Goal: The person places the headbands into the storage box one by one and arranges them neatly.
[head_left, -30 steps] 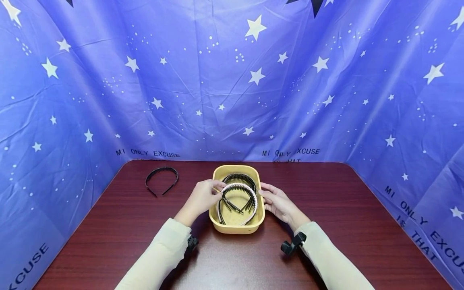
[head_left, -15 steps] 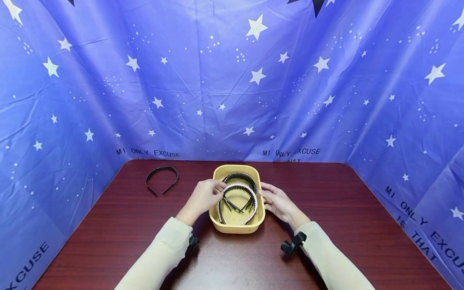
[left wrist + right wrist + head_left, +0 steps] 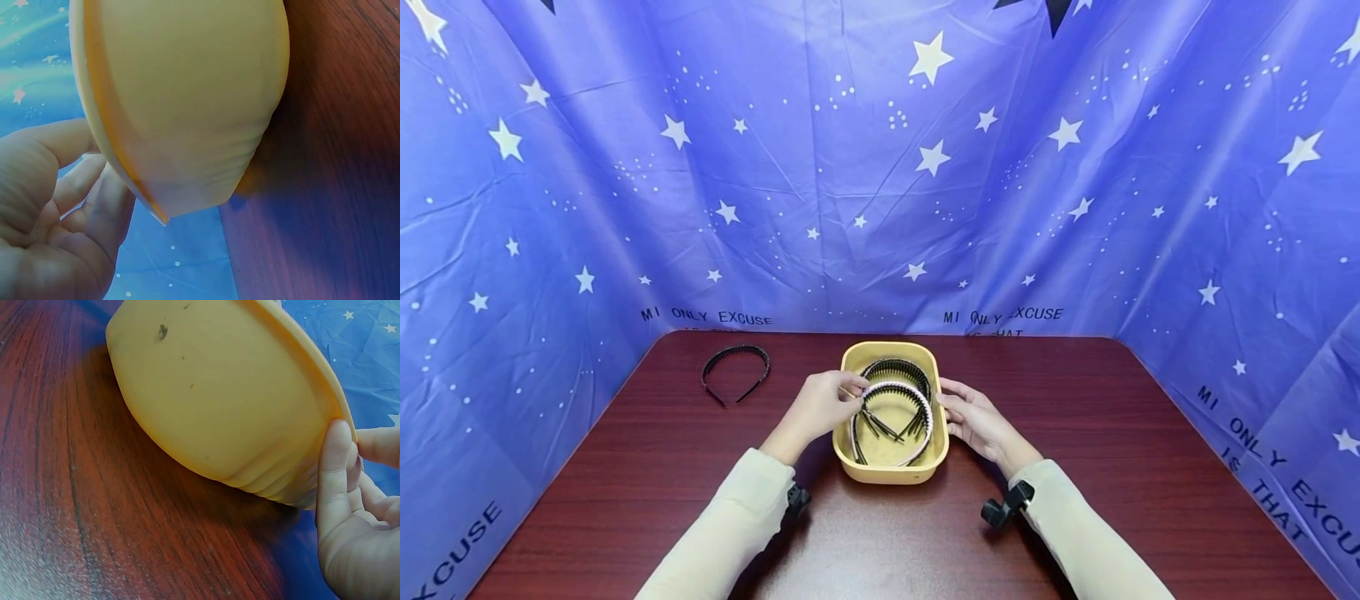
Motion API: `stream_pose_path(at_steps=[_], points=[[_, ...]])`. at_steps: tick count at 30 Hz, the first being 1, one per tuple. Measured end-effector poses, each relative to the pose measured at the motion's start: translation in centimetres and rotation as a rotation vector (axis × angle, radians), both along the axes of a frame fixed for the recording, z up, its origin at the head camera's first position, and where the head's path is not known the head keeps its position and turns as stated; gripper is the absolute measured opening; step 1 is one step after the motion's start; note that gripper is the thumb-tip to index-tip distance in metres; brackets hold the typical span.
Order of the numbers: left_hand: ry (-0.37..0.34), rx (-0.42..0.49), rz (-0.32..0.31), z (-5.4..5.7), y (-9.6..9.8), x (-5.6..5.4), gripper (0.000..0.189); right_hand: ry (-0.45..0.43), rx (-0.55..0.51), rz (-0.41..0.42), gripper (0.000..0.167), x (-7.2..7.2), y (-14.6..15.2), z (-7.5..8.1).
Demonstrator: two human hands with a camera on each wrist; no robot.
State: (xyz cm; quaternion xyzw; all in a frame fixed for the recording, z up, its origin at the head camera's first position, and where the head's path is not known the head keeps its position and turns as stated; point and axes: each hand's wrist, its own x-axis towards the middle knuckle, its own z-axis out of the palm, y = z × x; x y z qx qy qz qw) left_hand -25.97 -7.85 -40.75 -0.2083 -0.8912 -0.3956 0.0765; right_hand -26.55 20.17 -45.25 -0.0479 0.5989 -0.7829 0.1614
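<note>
A yellow plastic basket [image 3: 889, 476] stands on the table in front of me. Inside it, a pale pink and black toothed headband [image 3: 898, 385] leans in front of several black headbands [image 3: 897, 364]. My left hand [image 3: 829, 405] reaches over the left rim and pinches the pink headband at its upper left side; the basket's wall [image 3: 187, 94] hides the fingertips in the left wrist view. My right hand [image 3: 976, 421] grips the basket's right rim, with the thumb [image 3: 336, 450] against the outer wall and the fingers over the edge.
Another black toothed headband [image 3: 735, 375] lies on the dark red wooden table [image 3: 1060, 392] at the back left. A blue star-printed curtain [image 3: 820, 167] hangs behind the table and along both sides. Black wrist mounts sit at both cuffs.
The pink headband has shifted very slightly with my left fingers. My right hand, the basket and the headband on the table have stayed where they were.
</note>
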Motion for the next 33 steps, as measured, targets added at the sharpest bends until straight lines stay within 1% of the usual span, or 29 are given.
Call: stream_pose_path(at_steps=[4,9,14,18,22,28,33], points=[[-0.018,0.033,-0.001,0.1,-0.3,-0.1,0.026,-0.002,0.001,0.002,0.057,0.0,0.0,0.0],[-0.015,0.061,0.000,0.4,-1.0,-0.4,0.026,-0.002,0.002,-0.001,0.057,0.0,0.0,0.0],[-0.020,0.077,0.026,0.8,-2.2,-0.8,0.027,0.004,-0.004,0.002,0.058,0.0,0.0,0.0],[-0.039,0.087,0.042,1.3,-3.3,-1.1,0.026,0.004,-0.013,0.004,0.058,0.1,0.0,0.0],[-0.039,0.087,0.055,1.7,-4.4,-1.3,0.027,0.001,-0.012,0.004,0.058,0.1,0.0,0.0],[-0.048,0.106,0.075,1.7,-5.7,-1.9,0.027,0.006,-0.015,0.006,0.059,0.1,0.1,0.0],[-0.064,0.111,0.106,1.7,-6.9,-2.3,0.026,0.006,-0.014,0.007,0.058,0.0,0.0,-0.1]])
